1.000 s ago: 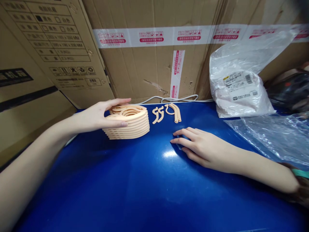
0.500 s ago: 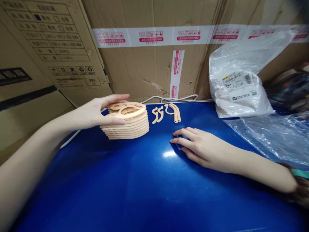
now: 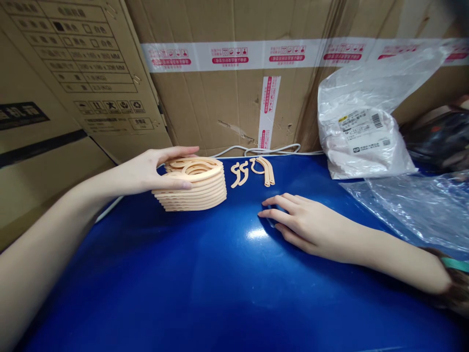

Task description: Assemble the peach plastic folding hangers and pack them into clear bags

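Observation:
A stack of peach plastic folding hangers (image 3: 200, 188) stands on the blue table. My left hand (image 3: 156, 168) grips the top of this stack from the left, thumb along the near side and fingers over the far side. Just right of the stack lie two small curved hook pieces (image 3: 240, 175) in the same plastic. Beside them is a loose folded hanger (image 3: 266, 172) with its hook to the left. My right hand (image 3: 298, 220) rests palm down on the table, fingers apart, nearer to me than the loose pieces and holding nothing.
A large taped carton (image 3: 205, 102) closes off the back, and another carton (image 3: 98, 88) stands at the left. A white cable (image 3: 271, 150) runs along the carton's foot. At the right are a white plastic bag (image 3: 362, 137) with a label and a clear plastic sheet (image 3: 421, 205).
My left hand has shifted very slightly to the right on top of the stack. The right hand and the loose pieces stay where they were.

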`<state>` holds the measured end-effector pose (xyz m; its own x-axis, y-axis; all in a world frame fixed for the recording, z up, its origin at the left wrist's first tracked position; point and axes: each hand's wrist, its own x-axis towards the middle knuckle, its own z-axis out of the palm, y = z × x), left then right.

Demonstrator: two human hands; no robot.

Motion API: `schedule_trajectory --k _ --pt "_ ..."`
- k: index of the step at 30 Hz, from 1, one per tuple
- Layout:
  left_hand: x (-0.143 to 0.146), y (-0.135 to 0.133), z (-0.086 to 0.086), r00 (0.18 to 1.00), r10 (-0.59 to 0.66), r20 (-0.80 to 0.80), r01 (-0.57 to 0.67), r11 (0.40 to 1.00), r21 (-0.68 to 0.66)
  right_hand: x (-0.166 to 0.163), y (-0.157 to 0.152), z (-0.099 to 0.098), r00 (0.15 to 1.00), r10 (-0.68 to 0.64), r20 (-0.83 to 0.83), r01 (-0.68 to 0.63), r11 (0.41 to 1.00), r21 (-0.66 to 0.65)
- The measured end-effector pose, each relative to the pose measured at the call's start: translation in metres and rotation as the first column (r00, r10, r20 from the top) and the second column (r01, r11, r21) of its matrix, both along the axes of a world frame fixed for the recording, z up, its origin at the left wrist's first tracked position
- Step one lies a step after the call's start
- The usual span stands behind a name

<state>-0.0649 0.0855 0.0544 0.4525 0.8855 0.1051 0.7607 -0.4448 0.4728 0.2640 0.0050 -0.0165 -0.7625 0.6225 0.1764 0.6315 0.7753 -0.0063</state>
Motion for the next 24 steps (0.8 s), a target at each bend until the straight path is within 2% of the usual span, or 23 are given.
schedule_trajectory --k 24 --pt "-0.0018 0.0043 -0.0003 0.999 0.028 -0.022 -0.028 1.000 -0.006 -0.0001 -0.0001 -0.0007 1.000 -0.006 0.004 0.006 1.000 0.008"
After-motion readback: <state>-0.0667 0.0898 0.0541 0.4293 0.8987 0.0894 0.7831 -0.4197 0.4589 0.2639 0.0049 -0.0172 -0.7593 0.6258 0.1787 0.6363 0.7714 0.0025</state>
